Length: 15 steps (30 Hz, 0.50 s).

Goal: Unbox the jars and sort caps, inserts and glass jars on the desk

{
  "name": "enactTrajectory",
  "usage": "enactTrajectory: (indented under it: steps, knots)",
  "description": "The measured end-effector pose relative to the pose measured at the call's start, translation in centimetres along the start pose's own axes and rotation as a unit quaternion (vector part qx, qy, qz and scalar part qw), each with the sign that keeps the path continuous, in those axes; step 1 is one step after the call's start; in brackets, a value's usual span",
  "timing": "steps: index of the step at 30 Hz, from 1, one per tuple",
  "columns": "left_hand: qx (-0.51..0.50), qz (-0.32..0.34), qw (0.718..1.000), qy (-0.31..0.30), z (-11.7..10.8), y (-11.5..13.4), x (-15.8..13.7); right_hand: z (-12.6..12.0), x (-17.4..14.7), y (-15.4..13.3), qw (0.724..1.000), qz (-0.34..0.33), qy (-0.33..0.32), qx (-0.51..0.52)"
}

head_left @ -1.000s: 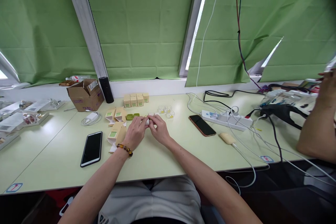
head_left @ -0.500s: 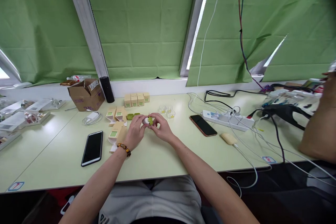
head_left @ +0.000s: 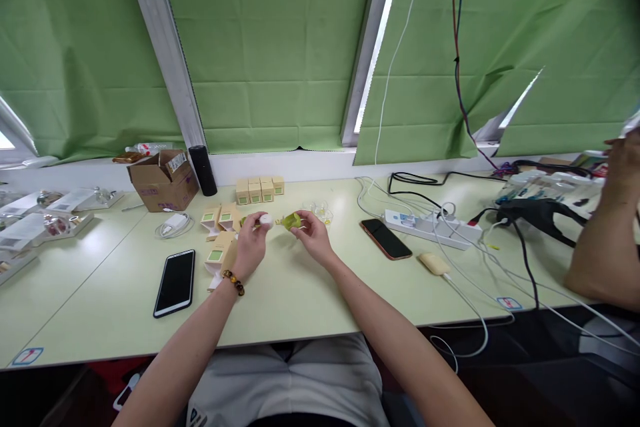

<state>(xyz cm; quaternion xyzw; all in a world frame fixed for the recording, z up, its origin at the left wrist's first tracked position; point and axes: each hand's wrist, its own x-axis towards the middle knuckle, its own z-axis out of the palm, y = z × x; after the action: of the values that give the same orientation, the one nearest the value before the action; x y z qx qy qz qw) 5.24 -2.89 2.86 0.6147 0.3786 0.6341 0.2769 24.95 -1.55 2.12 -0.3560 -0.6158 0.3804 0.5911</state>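
My left hand [head_left: 251, 245] pinches a small white round object [head_left: 267, 220], its exact kind too small to make out. A thin green cover [head_left: 291, 221] sits between the fingers of my right hand [head_left: 315, 239], just right of the white object and apart from it. Beside my left wrist lies an opened small beige box [head_left: 217, 256] with a green label. Farther back are more open beige boxes [head_left: 229, 216], and another green piece [head_left: 243, 221] is partly hidden by my left hand. Clear plastic pieces [head_left: 320, 209] with yellow bits stand behind my right hand.
Several closed beige boxes [head_left: 255, 192] line up at the back. A phone [head_left: 175, 283] and coiled white cable [head_left: 173, 225] lie left, near a cardboard box [head_left: 164, 181] and black cylinder [head_left: 203, 171]. Rightward are another phone [head_left: 386, 239], a power strip [head_left: 433, 228] and another person's arm [head_left: 607, 230].
My hands have moved apart. The white object has come away from the green cover and gone left with my left hand; the cover stays in my right hand.
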Motion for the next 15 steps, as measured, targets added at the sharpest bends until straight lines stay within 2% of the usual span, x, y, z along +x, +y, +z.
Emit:
enactTrajectory:
  steps: [2,4,6,9,15]
  knots:
    - [-0.134,-0.067,0.988,0.04,-0.3,-0.3,0.6,-0.6,0.3,0.3,1.0,0.006,0.021,0.008]
    - [-0.27,-0.123,0.954,0.046,-0.6,-0.3,1.1,-0.9,0.5,0.6,1.0,0.01,0.023,0.013]
    - [-0.361,-0.164,0.917,0.034,-0.8,-0.1,1.3,-0.7,0.4,0.8,1.0,0.017,0.01,0.024]
    - [-0.416,-0.204,0.886,0.033,-0.8,0.5,1.3,0.0,0.1,0.9,0.998,0.029,-0.021,0.049]
    - [-0.435,-0.225,0.87,0.061,-0.8,0.7,1.4,0.6,-0.2,1.5,0.995,0.045,-0.06,0.065]
